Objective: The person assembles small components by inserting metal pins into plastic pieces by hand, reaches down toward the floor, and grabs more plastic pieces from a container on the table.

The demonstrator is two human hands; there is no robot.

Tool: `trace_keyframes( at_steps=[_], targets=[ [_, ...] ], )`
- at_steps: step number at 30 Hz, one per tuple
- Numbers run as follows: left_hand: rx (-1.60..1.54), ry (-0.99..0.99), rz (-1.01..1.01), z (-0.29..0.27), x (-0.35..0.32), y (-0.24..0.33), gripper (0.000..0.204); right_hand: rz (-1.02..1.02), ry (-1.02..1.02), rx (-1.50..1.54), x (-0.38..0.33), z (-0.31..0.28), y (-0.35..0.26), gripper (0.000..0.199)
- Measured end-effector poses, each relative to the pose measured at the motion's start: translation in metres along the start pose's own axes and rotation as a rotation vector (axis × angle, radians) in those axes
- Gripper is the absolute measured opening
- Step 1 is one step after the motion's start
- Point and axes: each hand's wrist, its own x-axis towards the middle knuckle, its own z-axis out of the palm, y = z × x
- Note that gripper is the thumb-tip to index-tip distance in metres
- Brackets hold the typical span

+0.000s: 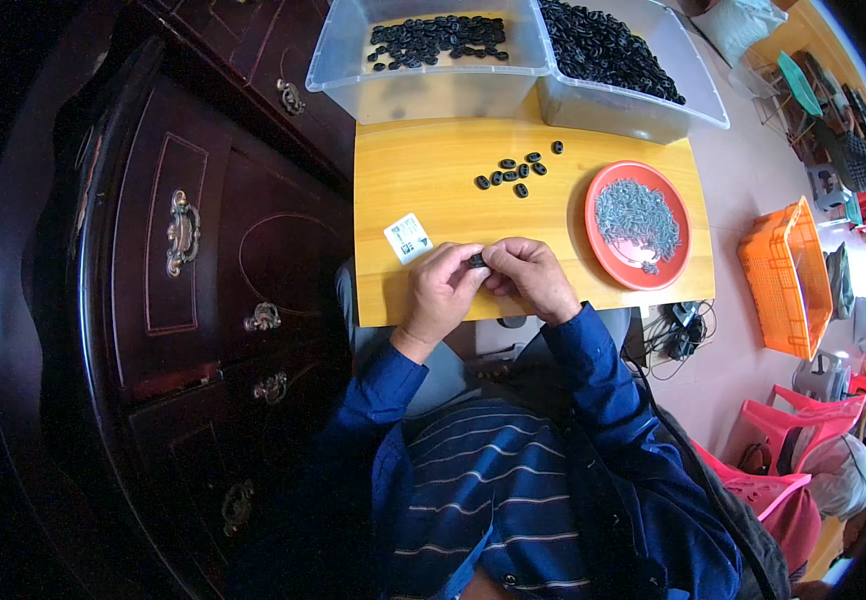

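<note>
Over the front of the yellow table, my left hand pinches a small black oval part between thumb and fingers. My right hand is closed at the other side of that same part, its thumb and fingertips pressed together there. Whether the right fingers also hold something smaller is hidden. Several loose black oval parts lie on the table beyond my hands. To the right, a red round plate carries a heap of small silvery metal pieces.
Two clear plastic bins stand at the table's far edge, both with black parts inside. A white printed card lies left of my hands. Dark wooden cabinets close off the left. An orange crate and pink chairs stand on the right.
</note>
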Motion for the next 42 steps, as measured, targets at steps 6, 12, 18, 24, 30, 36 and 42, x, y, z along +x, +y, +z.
trace_keyframes(
  at_steps=[6, 12, 18, 24, 30, 36, 42],
  targets=[
    [0.044, 0.020, 0.039, -0.001, 0.000, -0.005, 0.021, -0.011, -0.003, 0.011, 0.001, 0.002, 0.001, 0.022],
    [0.016, 0.031, -0.011, 0.001, 0.001, -0.001, 0.021, -0.002, 0.025, 0.035, -0.001, 0.003, -0.001, 0.021],
    [-0.006, 0.019, -0.016, 0.000, -0.001, -0.007, 0.022, -0.019, 0.012, 0.043, 0.002, 0.002, 0.005, 0.021],
    [0.015, 0.026, 0.000, 0.002, 0.001, -0.002, 0.021, -0.061, 0.027, -0.015, 0.002, 0.000, 0.005, 0.021],
    [0.076, -0.091, -0.072, -0.010, 0.007, 0.011, 0.023, -0.134, 0.051, -0.073, 0.004, 0.004, 0.016, 0.022],
    [0.316, -0.369, -0.153, -0.050, 0.054, 0.024, 0.014, -0.267, 0.179, -0.141, -0.017, 0.010, 0.018, 0.018],
    [0.223, 0.089, 0.199, -0.074, 0.176, 0.090, 0.042, -0.782, 0.374, -0.682, -0.051, 0.008, 0.016, 0.006]
  ],
)
